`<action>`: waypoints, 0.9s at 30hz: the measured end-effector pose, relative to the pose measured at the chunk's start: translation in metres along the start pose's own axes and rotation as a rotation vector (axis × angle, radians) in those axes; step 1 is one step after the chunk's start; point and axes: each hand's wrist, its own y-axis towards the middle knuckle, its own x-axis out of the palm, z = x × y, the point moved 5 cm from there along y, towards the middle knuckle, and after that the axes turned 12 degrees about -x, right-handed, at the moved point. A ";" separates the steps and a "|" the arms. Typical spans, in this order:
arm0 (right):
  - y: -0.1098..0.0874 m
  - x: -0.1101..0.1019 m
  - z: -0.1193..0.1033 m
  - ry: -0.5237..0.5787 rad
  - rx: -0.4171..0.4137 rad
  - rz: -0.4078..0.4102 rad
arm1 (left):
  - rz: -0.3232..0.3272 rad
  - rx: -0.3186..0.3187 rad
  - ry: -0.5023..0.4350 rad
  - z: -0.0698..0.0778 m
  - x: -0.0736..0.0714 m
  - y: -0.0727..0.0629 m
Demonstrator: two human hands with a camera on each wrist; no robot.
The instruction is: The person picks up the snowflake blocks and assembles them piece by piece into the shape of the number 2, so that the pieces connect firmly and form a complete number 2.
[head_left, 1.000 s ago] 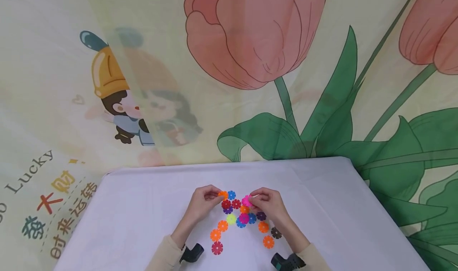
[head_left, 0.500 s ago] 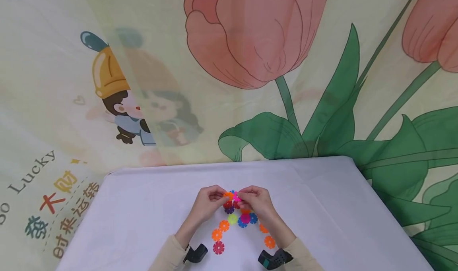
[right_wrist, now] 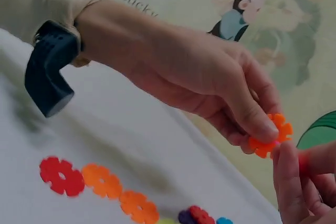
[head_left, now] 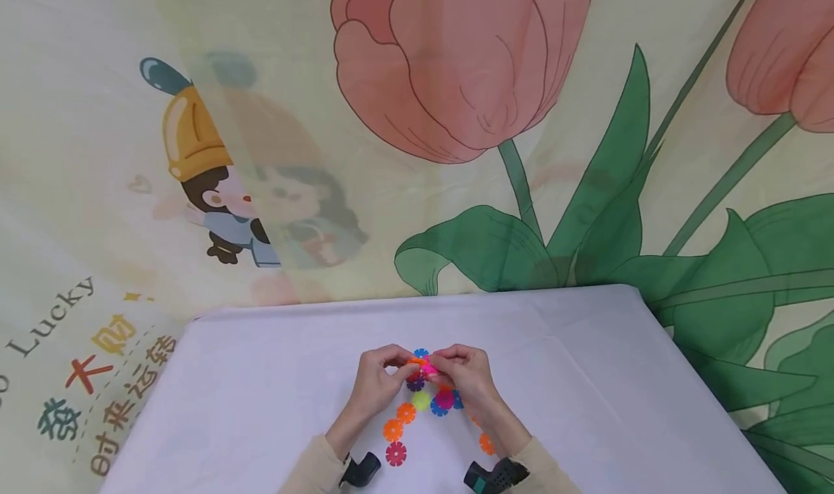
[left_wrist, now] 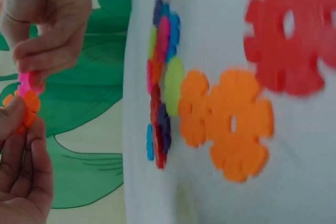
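My left hand [head_left: 378,382] pinches an orange notched flower-shaped interlocking disc [left_wrist: 32,104] between thumb and fingers. From the other side, my right hand [head_left: 469,378] pinches a bright pink disc [left_wrist: 24,83] of the same kind. The two discs meet edge to edge between the fingertips, the pink one partly covered by fingers. Both hands are raised above the white table. Beneath them lies a cluster of discs, among them a yellow-green disc [head_left: 420,400] and a purple one [head_left: 415,384]; the right hand hides part of it.
Two orange discs [head_left: 393,429] and a red disc [head_left: 396,453] trail off toward the front left of the white-covered table [head_left: 274,378]. Another orange disc [head_left: 486,443] shows beside the right forearm. Behind the table hangs a tulip-printed cloth [head_left: 456,67].
My right hand has moved left with the pink disc, bringing it against the orange disc in my left hand. Its forearm now covers the dark discs at the right.
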 end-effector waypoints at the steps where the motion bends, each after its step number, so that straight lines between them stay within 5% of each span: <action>1: 0.000 0.001 0.001 0.011 -0.001 0.009 | 0.000 0.003 -0.003 0.000 -0.001 0.000; 5: 0.000 0.006 0.003 0.029 -0.017 0.008 | -0.025 -0.003 0.003 0.002 -0.004 0.002; 12: -0.003 0.013 0.003 -0.004 -0.046 -0.047 | -0.187 -0.077 0.062 -0.001 -0.002 0.003; 16: -0.004 0.014 0.006 -0.036 -0.054 -0.075 | -0.182 -0.100 0.063 -0.006 -0.005 0.003; 19: 0.001 0.008 0.005 -0.261 -0.120 -0.113 | -0.155 -0.162 0.025 -0.012 -0.009 0.004; 24: 0.008 -0.001 0.007 -0.912 -0.237 -0.182 | -0.138 -0.241 -0.064 -0.019 -0.013 0.005; 27: 0.008 -0.001 0.016 -1.076 -0.241 -0.229 | -0.129 -0.260 -0.095 -0.013 -0.014 0.004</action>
